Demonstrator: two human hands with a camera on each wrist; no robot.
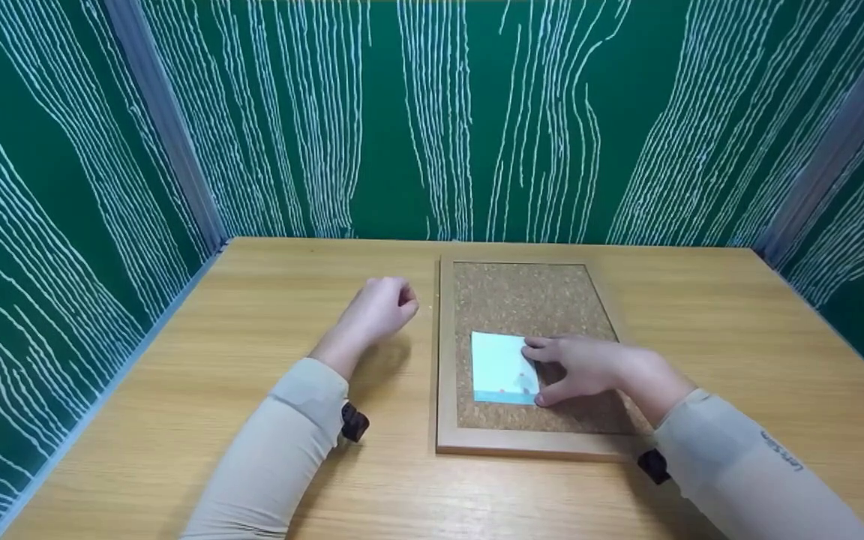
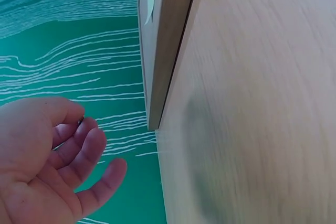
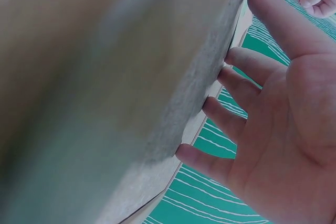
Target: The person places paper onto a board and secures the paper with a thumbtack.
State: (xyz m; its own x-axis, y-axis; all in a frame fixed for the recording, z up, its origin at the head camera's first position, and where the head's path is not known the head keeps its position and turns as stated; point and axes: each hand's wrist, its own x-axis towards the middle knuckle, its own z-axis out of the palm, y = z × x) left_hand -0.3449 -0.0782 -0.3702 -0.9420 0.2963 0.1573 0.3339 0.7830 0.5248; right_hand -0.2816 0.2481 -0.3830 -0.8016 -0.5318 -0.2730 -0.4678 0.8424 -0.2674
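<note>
A pale sticky note (image 1: pixel 498 364) with a light blue band along its near edge lies on the cork board (image 1: pixel 529 296), toward its near left. My right hand (image 1: pixel 586 365) has its fingers spread, thumb and fingertips pressing at the right edge of the note. In the right wrist view the fingertips (image 3: pixel 215 106) rest along the cork surface. To the left of the board, above the table, is my left hand (image 1: pixel 377 307). Its thumb and forefinger pinch a tiny dark pin-like thing (image 2: pixel 81 121), mostly hidden by the fingertips; the other fingers curl loosely.
The board's raised wooden frame (image 1: pixel 445 360) stands between the hands on the wooden table (image 1: pixel 327 487). Green walls (image 1: pixel 387 112) with white wavy lines close off the back and both sides. A small black wrist camera (image 1: pixel 354 422) sits under the left sleeve.
</note>
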